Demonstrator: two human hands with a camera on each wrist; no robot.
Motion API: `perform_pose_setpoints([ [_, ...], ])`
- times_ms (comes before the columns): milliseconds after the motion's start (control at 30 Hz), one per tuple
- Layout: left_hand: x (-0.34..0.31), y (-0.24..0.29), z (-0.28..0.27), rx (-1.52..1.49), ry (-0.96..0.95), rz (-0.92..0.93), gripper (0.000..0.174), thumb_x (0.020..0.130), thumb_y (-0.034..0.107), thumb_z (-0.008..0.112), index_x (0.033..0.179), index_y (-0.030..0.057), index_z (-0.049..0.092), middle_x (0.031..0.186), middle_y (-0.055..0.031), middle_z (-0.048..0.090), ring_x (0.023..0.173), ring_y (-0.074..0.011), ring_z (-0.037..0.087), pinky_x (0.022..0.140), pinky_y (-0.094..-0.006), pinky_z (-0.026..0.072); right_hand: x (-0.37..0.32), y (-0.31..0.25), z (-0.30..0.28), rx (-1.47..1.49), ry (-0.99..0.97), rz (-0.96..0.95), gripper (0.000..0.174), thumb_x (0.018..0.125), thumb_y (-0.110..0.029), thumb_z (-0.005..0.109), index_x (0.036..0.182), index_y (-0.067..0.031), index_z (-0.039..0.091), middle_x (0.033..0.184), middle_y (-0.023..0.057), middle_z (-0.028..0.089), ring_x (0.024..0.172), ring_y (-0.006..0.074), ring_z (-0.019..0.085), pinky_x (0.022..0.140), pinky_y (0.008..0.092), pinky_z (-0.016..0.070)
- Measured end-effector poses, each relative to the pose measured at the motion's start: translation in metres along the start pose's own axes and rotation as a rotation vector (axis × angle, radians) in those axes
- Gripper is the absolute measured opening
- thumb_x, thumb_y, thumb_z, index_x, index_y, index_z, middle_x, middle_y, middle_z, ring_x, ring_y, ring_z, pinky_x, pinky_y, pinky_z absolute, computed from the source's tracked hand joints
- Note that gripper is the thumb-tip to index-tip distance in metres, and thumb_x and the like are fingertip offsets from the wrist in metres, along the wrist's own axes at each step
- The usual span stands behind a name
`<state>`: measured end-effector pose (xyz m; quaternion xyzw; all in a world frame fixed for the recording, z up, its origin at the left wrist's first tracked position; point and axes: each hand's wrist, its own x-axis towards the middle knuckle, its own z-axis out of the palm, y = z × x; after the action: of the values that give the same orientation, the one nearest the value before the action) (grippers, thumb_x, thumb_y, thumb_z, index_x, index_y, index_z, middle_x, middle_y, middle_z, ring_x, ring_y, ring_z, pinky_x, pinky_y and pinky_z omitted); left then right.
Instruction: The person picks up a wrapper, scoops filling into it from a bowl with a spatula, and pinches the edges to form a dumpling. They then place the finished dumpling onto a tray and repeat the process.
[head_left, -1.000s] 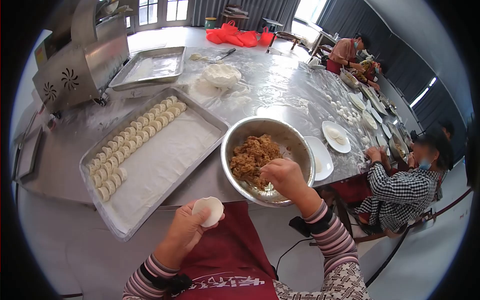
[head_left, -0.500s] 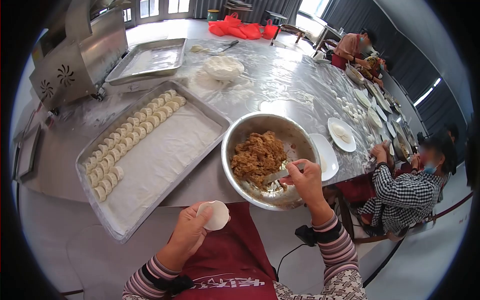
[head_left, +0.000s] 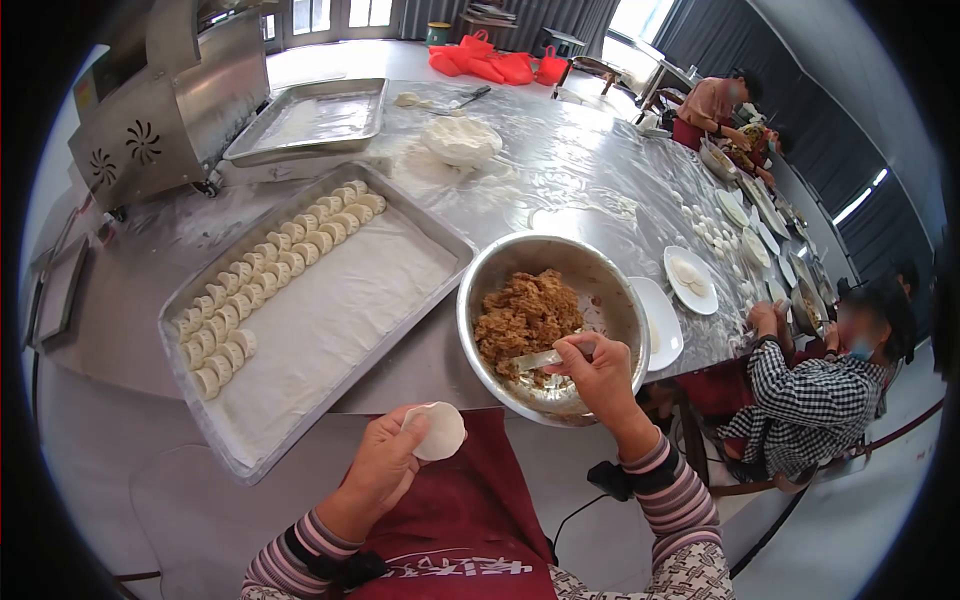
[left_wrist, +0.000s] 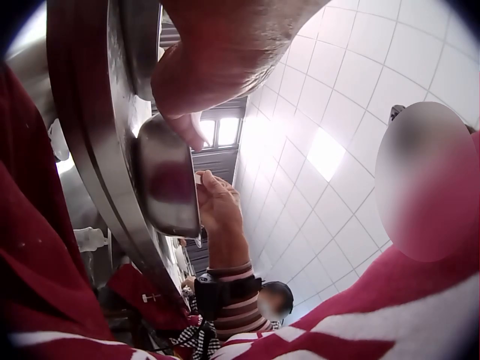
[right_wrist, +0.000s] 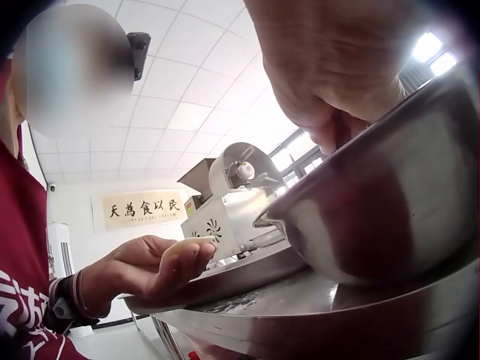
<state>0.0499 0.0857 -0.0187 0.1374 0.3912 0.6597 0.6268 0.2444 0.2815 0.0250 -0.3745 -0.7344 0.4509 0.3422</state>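
Note:
My left hand holds a round, pale dumpling wrapper by its edge, thumb on top, in front of the apron. In the right wrist view that wrapper lies almost edge-on over the fingers. My right hand pinches a flat metal filling spatula over the near side of a steel bowl. The spatula's far end is at the edge of the brown minced filling heaped in the bowl. In the left wrist view the right hand shows above the bowl's rim.
Left of the bowl, a paper-lined tray carries rows of folded dumplings. A white plate stands right of the bowl. Farther back are a flour mound, another tray and a steel machine. A person in a checked shirt sits at right.
The right hand has risen from deep in the bowl and shifted right, bringing the spatula into sight, then moved it slightly left at the filling. The left hand keeps holding the wrapper.

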Motion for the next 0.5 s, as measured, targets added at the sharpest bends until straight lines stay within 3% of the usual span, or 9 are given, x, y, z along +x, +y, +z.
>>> perform_pose_setpoints([
  [133, -0.001, 0.004, 0.004, -0.003, 0.017, -0.015, 0.035, 0.097, 0.019, 0.05, 0.121, -0.0066, 0.051, 0.112, -0.0178, 0.062, 0.101, -0.0243, 0.063, 0.092, -0.0368, 0.0502, 0.002, -0.002, 0.0, 0.025, -0.041, -0.009, 0.016, 0.089, -0.006, 0.061, 0.085, 0.0094, 0.064, 0.07, 0.0115, 0.068, 0.067, 0.0172, 0.07, 0.057, 0.0229, 0.0542],
  [300, 0.004, 0.013, 0.015, -0.027, 0.004, -0.024, 0.036, 0.099, 0.019, 0.046, 0.124, -0.0061, 0.047, 0.116, -0.0184, 0.06, 0.105, -0.0256, 0.061, 0.093, -0.0375, 0.0494, 0.015, -0.001, -0.011, 0.476, -0.046, 0.268, 0.016, 0.089, -0.008, 0.062, 0.089, 0.008, 0.061, 0.077, 0.0189, 0.067, 0.067, 0.0256, 0.07, 0.059, 0.0298, 0.0595],
  [500, 0.024, 0.023, 0.035, -0.089, -0.061, -0.007, 0.04, 0.101, 0.025, 0.039, 0.126, -0.0054, 0.044, 0.119, -0.0186, 0.057, 0.109, -0.0265, 0.059, 0.095, -0.0385, 0.0482, 0.015, 0.002, -0.035, 0.719, -0.077, 0.38, 0.014, 0.091, -0.009, 0.058, 0.093, 0.0045, 0.061, 0.085, 0.0192, 0.067, 0.074, 0.0294, 0.07, 0.068, 0.0384, 0.0605],
])
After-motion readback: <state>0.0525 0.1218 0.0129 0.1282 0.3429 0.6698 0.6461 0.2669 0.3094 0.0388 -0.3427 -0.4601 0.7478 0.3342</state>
